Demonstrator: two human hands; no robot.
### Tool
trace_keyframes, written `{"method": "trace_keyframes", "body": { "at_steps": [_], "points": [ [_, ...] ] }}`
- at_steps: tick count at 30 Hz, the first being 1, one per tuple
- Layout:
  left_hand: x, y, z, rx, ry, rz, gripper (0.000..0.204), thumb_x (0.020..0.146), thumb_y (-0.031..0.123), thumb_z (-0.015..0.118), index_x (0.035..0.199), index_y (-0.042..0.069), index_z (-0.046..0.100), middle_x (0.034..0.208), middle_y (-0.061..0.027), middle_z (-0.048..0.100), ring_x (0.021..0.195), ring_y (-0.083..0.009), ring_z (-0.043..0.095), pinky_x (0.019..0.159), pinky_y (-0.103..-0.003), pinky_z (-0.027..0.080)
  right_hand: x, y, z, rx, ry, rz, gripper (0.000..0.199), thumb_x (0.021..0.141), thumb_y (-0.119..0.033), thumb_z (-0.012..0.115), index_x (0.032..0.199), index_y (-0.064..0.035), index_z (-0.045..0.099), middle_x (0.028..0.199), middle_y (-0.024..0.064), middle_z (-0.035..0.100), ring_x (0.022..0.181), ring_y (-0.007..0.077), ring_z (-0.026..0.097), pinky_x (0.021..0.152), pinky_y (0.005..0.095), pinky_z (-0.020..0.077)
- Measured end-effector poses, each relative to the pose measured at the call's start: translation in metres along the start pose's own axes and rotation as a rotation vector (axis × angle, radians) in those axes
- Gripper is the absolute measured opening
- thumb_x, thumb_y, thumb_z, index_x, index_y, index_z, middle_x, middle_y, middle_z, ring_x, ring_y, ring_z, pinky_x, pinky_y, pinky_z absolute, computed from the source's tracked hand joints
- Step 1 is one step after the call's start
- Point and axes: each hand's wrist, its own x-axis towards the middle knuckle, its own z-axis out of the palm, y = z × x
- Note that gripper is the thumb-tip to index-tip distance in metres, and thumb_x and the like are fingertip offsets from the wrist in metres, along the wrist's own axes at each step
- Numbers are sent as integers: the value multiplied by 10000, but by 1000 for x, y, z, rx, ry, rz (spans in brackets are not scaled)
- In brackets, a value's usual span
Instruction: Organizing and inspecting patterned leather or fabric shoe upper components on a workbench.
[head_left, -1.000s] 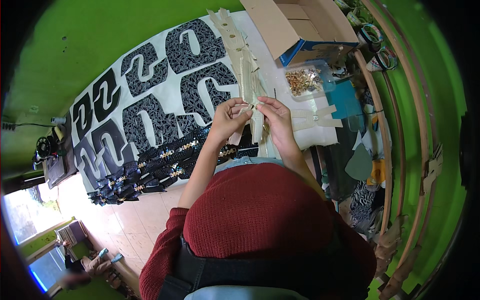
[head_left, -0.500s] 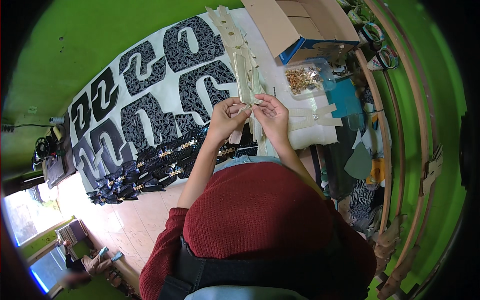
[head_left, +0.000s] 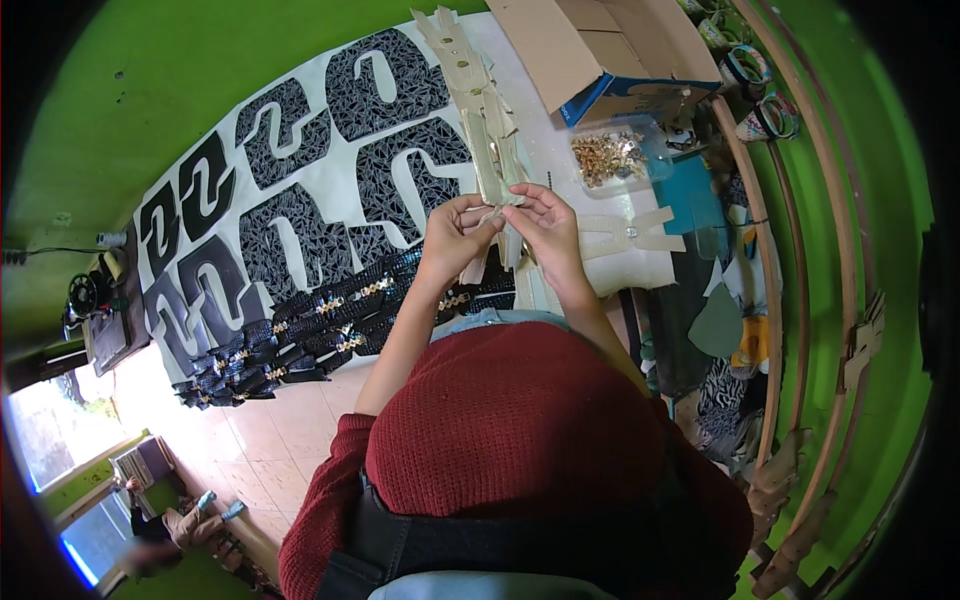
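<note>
My left hand (head_left: 455, 242) and my right hand (head_left: 548, 235) meet at the table's near edge, fingertips pinched together on a cream strap (head_left: 512, 199). The left thumb and fingers hold one side of it, and the right thumb and forefinger press the other side. Just beyond my fingers, a row of overlapping cream straps (head_left: 462, 75) with small metal ornaments runs away from me. To the right of my right hand lies a cream crossed strap (head_left: 655, 232) with a shiny ornament at its middle. Whether a small part sits between my fingertips is hidden.
A clear plastic tub (head_left: 655, 150) of gold ornaments stands at right, by an open cardboard box (head_left: 640, 50). Black-and-grey patterned cut pieces (head_left: 350, 115) cover the left side. Black straps with gold trim (head_left: 345, 315) lie near the front edge. Someone sits far off at lower left.
Both hands keep their pinch on the cream strap at nearly the same spot. Only a very slight shift of the fingers and of the whole view shows.
</note>
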Motion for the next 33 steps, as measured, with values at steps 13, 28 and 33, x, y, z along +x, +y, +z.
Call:
{"method": "trace_keyframes", "body": {
  "at_steps": [13,28,33],
  "points": [
    [-2,3,-1,-19,8,37,214,804,12,623,998,-36,549,842,-72,661,685,-41,585,577,-148,447,-4,-3,7,-87,22,-78,278,787,36,611,1058,39,550,940,70,597,832,89,573,761,198,464],
    [-3,1,6,-22,69,7,187,793,-1,631,957,-44,552,853,-96,665,746,-61,601,620,-155,463,1,-11,4,32,-17,44,334,754,49,626,1074,38,528,917,65,595,801,93,579,726,201,474],
    [-3,-9,7,21,90,90,222,790,-22,616,993,-81,550,870,-112,663,777,-81,604,674,-180,474,0,-4,4,111,44,111,340,732,63,629,1053,23,520,929,61,576,797,98,579,729,207,469]
  ]
}}
